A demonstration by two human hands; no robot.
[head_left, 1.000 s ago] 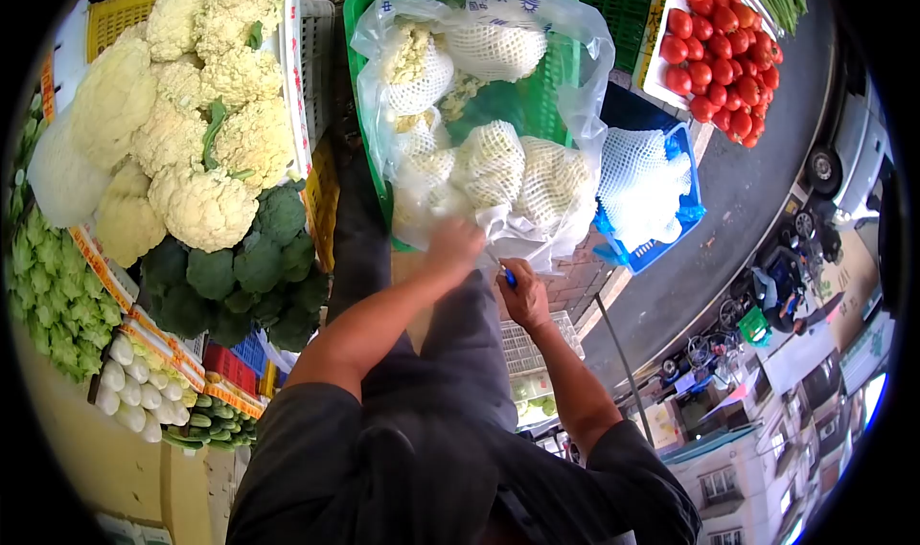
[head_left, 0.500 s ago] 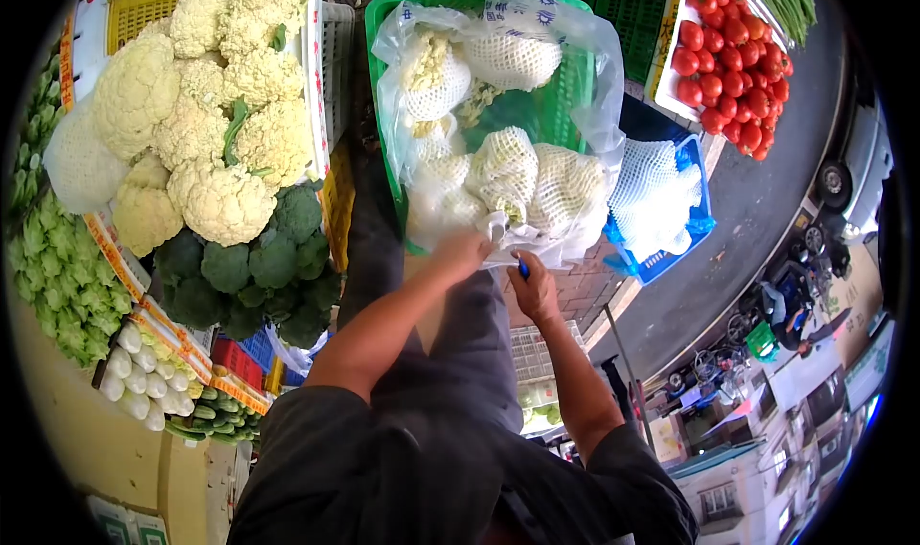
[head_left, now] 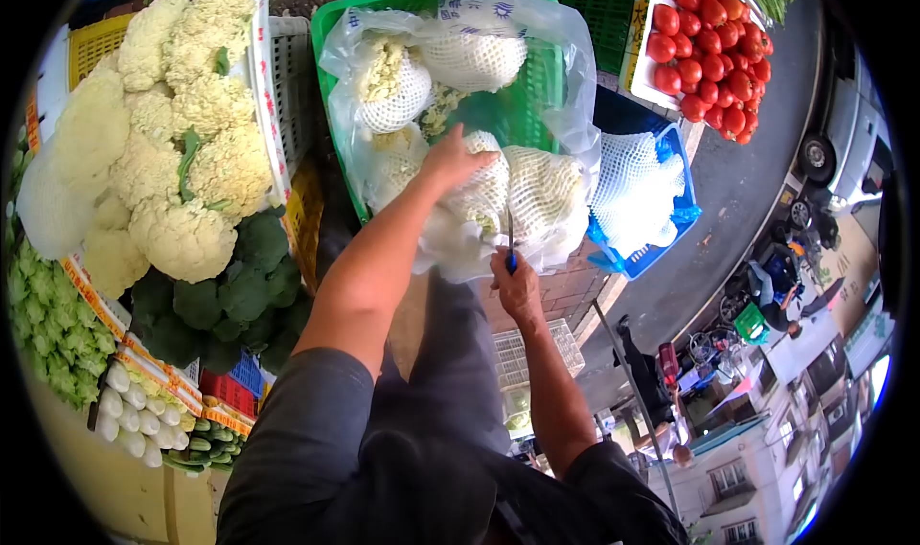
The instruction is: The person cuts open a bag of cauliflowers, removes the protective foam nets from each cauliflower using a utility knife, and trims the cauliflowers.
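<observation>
My left hand (head_left: 454,162) lies over the top of a cauliflower in a white foam net (head_left: 479,195), its fingers apart and touching the net. My right hand (head_left: 518,284) is closed around the blue handle of a knife (head_left: 511,258). The thin blade points up, against the near side of the netted cauliflowers. Beside it sits another netted cauliflower (head_left: 543,191). More netted heads (head_left: 395,95) lie farther back in a clear plastic bag (head_left: 565,52) lining a green crate (head_left: 321,37).
Bare cauliflowers (head_left: 182,238) are piled on the left, above broccoli (head_left: 225,291). A blue basket (head_left: 685,221) with white foam nets (head_left: 637,186) stands right of the crate. Tomatoes (head_left: 714,66) lie at upper right. Beyond is a road (head_left: 747,186) with a parked vehicle (head_left: 848,128).
My left hand has moved from the bag's near edge up onto a netted cauliflower, its fingers spreading. My right hand has shifted slightly, and the knife blade now shows. The whole view has shifted.
</observation>
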